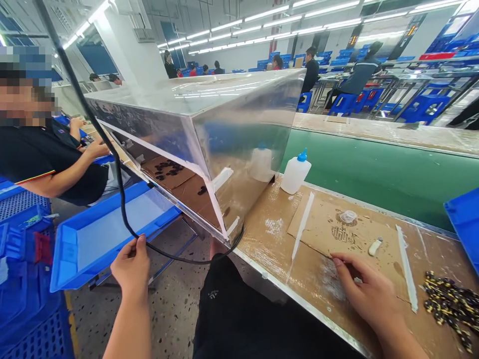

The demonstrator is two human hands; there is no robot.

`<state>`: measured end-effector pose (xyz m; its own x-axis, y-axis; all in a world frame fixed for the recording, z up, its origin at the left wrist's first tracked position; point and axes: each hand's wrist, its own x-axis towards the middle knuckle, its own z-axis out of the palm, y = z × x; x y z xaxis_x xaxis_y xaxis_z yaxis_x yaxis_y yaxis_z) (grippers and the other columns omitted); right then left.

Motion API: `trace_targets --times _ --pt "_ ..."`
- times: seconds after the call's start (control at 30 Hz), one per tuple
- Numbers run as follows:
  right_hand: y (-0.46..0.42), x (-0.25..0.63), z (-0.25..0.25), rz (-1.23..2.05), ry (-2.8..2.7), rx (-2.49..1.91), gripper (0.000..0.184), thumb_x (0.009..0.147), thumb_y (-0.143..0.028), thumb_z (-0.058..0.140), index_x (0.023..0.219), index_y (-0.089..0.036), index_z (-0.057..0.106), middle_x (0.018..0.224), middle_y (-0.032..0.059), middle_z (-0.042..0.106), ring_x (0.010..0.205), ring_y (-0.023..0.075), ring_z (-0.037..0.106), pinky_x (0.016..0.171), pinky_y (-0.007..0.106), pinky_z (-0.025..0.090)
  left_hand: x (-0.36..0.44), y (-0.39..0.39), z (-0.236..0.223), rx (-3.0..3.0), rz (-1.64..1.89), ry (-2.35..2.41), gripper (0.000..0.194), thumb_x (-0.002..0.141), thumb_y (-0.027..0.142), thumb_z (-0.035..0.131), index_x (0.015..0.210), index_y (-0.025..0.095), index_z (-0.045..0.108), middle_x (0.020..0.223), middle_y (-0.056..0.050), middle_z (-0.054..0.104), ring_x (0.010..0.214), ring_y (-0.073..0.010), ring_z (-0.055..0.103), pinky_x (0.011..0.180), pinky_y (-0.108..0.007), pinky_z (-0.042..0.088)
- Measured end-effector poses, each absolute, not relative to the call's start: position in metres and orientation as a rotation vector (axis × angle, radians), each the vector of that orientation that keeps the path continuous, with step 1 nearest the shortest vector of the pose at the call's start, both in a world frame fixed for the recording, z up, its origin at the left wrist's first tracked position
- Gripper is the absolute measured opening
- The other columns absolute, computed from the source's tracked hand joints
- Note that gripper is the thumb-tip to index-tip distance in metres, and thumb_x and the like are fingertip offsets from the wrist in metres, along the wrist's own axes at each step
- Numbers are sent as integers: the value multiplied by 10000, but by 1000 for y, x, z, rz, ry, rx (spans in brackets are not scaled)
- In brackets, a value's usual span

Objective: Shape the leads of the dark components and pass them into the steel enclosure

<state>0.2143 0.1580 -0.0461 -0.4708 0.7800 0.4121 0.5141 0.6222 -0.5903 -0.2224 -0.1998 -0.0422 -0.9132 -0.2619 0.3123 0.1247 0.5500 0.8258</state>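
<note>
My left hand (131, 264) pinches a black cable (121, 199) that hangs down from the upper left and loops on toward the corner of the clear box (239, 139). Over the near edge of a taped cardboard sheet (318, 219), my right hand (364, 289) has thumb and forefinger close together, the other fingers curled. Whatever sits between those fingertips is too small to make out. On the cardboard lie a small clear cup (348, 217) and a small pale piece with a grey tip (374, 247). A white squeeze bottle (295, 174) with a blue cap stands behind.
Dark and yellow small parts (451, 304) are heaped at right, near a blue bin (464, 224). Past the bench runs a green belt (374, 169). Dark pieces (167, 169) lie inside the box. A blue tray (112, 229) and a seated co-worker (48, 154) are at left.
</note>
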Motion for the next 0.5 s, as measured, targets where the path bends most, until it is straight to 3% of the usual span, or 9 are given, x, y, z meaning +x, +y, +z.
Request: trace_targets --times 0.13,0.37,0.5 --pt "160 215 -49 516 -2181 -1002 326 937 -525 579 957 -261 770 891 9 768 644 166 688 559 257 542 -236 -182 -38 82 -1353 -2424 534 765 586 705 1043 136 780 824 -66 720 757 -239 631 765 -361 485" --pt "163 220 -50 496 -2184 -1018 356 931 -567 573 970 -277 776 947 15 781 721 203 739 556 275 567 -206 -166 -36 -10 -1590 -2436 693 819 588 681 1379 182 627 803 -10 675 659 -151 542 692 -311 462" --pt "163 218 -47 464 -2162 -971 367 933 -581 564 940 -281 775 912 7 785 729 219 755 582 297 594 -202 -166 -37 -4 -1538 -2389 608 819 580 694 1302 213 676 998 -55 708 856 -207 640 818 -346 502"
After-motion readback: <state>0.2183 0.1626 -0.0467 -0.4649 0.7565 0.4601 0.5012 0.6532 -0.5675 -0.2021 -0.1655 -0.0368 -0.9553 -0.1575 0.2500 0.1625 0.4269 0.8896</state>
